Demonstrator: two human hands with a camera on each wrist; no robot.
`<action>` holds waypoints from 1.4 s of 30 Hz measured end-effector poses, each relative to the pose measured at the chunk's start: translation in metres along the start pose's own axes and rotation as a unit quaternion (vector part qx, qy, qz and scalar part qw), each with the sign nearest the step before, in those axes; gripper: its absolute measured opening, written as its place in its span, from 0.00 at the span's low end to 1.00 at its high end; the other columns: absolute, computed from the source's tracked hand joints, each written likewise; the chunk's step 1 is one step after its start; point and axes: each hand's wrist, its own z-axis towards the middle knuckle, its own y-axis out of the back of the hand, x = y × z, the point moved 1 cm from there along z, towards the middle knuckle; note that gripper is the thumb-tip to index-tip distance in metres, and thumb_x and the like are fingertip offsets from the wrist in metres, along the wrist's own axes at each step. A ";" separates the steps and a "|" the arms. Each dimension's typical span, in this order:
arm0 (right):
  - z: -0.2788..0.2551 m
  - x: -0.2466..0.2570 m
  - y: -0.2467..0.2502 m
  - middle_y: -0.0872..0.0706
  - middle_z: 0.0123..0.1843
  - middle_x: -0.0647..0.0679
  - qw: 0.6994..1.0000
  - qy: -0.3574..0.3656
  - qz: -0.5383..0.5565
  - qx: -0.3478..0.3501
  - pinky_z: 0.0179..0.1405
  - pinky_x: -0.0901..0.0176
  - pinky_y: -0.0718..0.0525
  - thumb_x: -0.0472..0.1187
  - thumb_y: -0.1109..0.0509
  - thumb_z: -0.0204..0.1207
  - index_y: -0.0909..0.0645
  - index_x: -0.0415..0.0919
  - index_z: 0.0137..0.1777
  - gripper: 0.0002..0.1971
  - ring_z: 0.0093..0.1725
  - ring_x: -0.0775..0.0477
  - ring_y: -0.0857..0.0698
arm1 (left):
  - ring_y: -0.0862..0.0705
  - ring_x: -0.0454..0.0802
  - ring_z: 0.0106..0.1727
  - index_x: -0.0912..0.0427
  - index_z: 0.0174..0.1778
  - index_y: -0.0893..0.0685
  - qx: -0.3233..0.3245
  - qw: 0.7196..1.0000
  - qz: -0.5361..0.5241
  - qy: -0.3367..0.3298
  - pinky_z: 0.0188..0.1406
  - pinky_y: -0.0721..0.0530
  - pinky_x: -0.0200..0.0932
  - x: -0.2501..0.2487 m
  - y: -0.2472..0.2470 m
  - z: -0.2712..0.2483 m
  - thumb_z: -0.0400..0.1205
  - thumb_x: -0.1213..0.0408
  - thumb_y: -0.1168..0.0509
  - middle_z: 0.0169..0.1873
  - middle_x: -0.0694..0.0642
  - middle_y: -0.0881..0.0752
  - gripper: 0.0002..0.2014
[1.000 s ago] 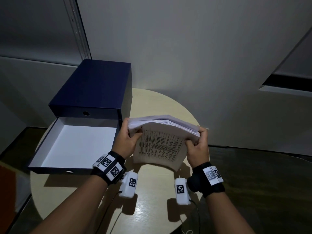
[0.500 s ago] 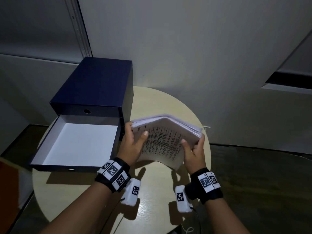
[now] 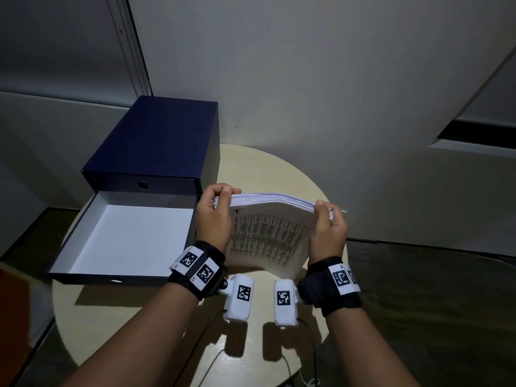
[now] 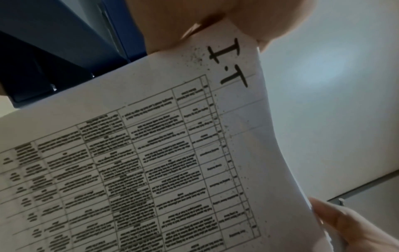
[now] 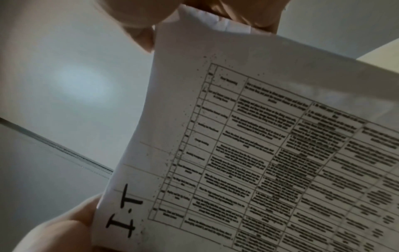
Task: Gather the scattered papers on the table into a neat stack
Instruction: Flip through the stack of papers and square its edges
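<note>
Left hand: my left hand (image 3: 213, 216) grips the left end of the paper stack (image 3: 268, 238), fingers curled over its top edge, thumb on the near printed side.
Right hand: my right hand (image 3: 328, 230) holds the right end the same way, fingers wrapped over the top edge, palm against the side of the stack.
Paper stack: I see it between my two hands, standing roughly on edge and leaning toward me, its lower edge near the round table (image 3: 279, 169) beneath my wrists; I cannot tell whether it touches the tabletop. The sheet edges on top look fairly flush, slightly fanned toward my right hand.
Front sheet: I can read a printed table of small text on it, with a handwritten "I.T" (image 4: 230, 63) in the corner right by my left thumb; the small text is too blurred to read.
Storage box: a dark blue box (image 3: 156, 141) sits just left of my left hand, its white-lined drawer (image 3: 125, 236) pulled out toward me.
Wrist gear: black straps with coded markers on both wrists, and a white camera unit (image 3: 240, 297) hangs below each, cables trailing over the table.
</note>
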 end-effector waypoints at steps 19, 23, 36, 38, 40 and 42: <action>-0.005 0.004 0.015 0.19 0.46 0.60 0.967 0.144 -0.172 0.125 0.48 0.43 0.14 0.32 0.41 0.84 0.31 0.48 0.63 0.12 0.42 0.58 0.19 | 0.26 0.52 0.66 0.43 0.68 0.37 0.090 0.952 0.235 -0.172 0.70 0.28 0.61 -0.011 0.017 -0.010 0.69 0.60 0.31 0.67 0.53 0.32 0.32; -0.001 0.039 0.006 0.16 0.47 0.51 0.896 0.328 -0.242 0.176 0.50 0.74 0.21 0.22 0.39 0.70 0.20 0.35 0.59 0.19 0.44 0.58 0.21 | 0.26 0.46 0.70 0.46 0.73 0.32 0.178 0.816 0.446 -0.321 0.70 0.34 0.51 -0.056 0.000 -0.024 0.74 0.49 0.30 0.69 0.47 0.24 0.31; 0.023 -0.026 0.085 0.47 0.88 0.47 0.942 0.053 -0.331 0.007 0.80 0.28 0.39 0.46 0.20 0.70 0.51 0.55 0.85 0.51 0.86 0.38 0.44 | 0.13 0.53 0.59 0.58 0.61 0.15 0.155 0.968 0.190 -0.050 0.62 0.18 0.43 -0.003 0.041 -0.009 0.73 0.91 0.44 0.53 0.54 0.10 0.30; 0.022 -0.038 0.102 0.43 0.88 0.46 0.984 -0.091 -0.147 0.041 0.75 0.25 0.31 0.41 0.21 0.73 0.52 0.65 0.83 0.50 0.83 0.37 0.37 | 0.14 0.53 0.63 0.60 0.64 0.16 0.154 0.985 0.063 0.042 0.66 0.17 0.49 0.000 0.047 -0.009 0.72 0.94 0.46 0.56 0.56 0.10 0.33; 0.022 -0.043 0.109 0.23 0.78 0.43 0.981 -0.159 0.029 0.111 0.69 0.30 0.21 0.35 0.26 0.78 0.38 0.55 0.81 0.36 0.74 0.38 0.21 | 0.15 0.59 0.66 0.63 0.66 0.19 0.160 0.981 -0.028 0.103 0.70 0.20 0.54 0.004 0.048 -0.011 0.78 0.91 0.44 0.59 0.61 0.11 0.27; 0.018 -0.039 0.109 0.11 0.65 0.40 0.967 -0.168 0.105 0.157 0.64 0.35 0.16 0.36 0.26 0.74 0.27 0.39 0.75 0.28 0.64 0.36 0.13 | 0.16 0.64 0.67 0.61 0.69 0.21 0.181 0.974 -0.060 0.125 0.71 0.23 0.63 0.011 0.049 -0.013 0.84 0.83 0.45 0.63 0.64 0.13 0.21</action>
